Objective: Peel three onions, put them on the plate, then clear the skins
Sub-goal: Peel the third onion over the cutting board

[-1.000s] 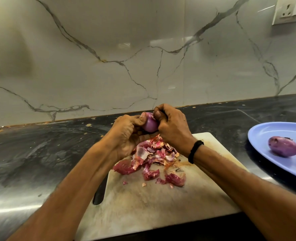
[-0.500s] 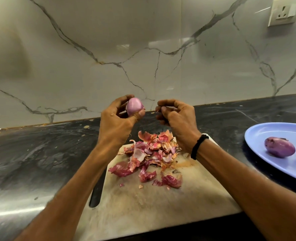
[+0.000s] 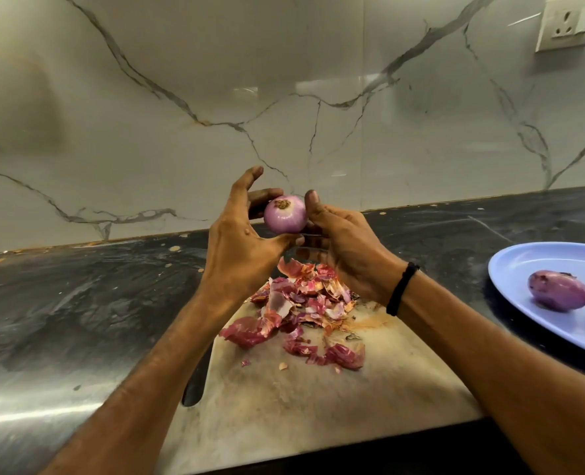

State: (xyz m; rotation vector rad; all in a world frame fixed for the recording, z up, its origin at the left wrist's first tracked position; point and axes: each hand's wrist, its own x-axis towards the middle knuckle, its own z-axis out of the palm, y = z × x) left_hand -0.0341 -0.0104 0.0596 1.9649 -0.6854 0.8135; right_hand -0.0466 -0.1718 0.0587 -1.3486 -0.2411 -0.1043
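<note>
A peeled purple onion [image 3: 285, 214] is held up above the cutting board [image 3: 305, 402], its root end facing me. My left hand [image 3: 241, 245] grips it between thumb and fingers, index finger raised. My right hand [image 3: 346, 246] touches its right side with the thumb, fingers curled below. A pile of red onion skins [image 3: 301, 303] lies on the board's far half. Two peeled onions [image 3: 558, 295] lie on the blue plate [image 3: 538, 265] at the right; the second is cut off by the frame edge.
The board sits on a dark marble counter [image 3: 78, 303] against a white veined wall. A wall socket [image 3: 563, 24] is at the upper right. Small skin scraps dot the counter's back edge.
Both hands rose from the board with the onion. They parted for a moment with the onion in the left hand, and now the right hand has come back against it.
</note>
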